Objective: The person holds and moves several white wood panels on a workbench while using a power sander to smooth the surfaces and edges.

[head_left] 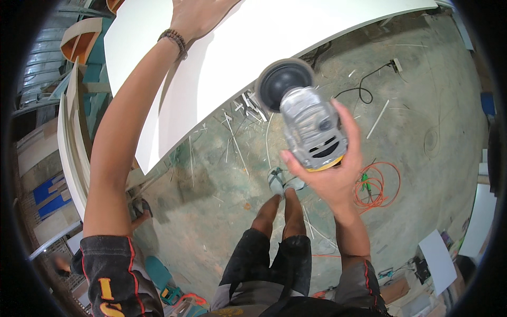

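My right hand (pixel 330 171) grips a grey and yellow power sander (pixel 311 129), held up in the air with its round black pad (pixel 282 83) tilted toward the edge of a large white board (pixel 222 58). My left hand (pixel 196 17) lies flat on top of that board at the upper edge of the view, arm stretched out, a beaded bracelet (pixel 174 41) on the wrist. The sander pad is near the board's edge; I cannot tell whether it touches.
Below is a dusty concrete floor strewn with white offcut strips (pixel 240 113). An orange coiled cable (pixel 377 185) and a black cord (pixel 364 87) lie to the right. White panels lean at the left (pixel 71 148) and lower right (pixel 438 259). My legs and sandalled feet (pixel 282 182) stand below.
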### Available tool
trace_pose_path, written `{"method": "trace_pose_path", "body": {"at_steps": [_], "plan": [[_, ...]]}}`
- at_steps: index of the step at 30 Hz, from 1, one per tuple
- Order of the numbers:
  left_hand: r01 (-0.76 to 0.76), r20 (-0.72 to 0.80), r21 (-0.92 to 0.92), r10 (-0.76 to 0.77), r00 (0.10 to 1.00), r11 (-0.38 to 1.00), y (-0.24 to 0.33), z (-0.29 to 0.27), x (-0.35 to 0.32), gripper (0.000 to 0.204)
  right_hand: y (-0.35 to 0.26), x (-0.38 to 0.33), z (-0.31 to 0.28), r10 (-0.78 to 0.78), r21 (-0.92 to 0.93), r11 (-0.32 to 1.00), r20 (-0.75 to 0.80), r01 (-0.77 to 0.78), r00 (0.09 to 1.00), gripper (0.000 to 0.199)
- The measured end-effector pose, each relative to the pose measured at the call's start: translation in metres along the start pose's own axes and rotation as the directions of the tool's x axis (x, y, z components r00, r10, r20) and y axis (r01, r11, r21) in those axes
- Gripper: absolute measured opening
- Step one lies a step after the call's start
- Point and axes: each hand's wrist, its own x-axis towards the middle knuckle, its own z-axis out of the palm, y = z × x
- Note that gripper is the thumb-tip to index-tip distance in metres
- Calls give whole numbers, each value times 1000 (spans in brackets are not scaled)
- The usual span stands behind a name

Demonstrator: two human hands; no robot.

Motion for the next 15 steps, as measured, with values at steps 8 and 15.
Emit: {"method": "trace_pose_path", "body": {"at_steps": [8,15], "plan": [[-17,-52,4,17,999,1000,-5,1,-2,78,6,8,-7,46,22,999,-18,-46,999,96],[-18,-49,-45,16,999,999,-3,3,3,75,26,30,-40,180,117,980,-157,-163,971,91]]}}
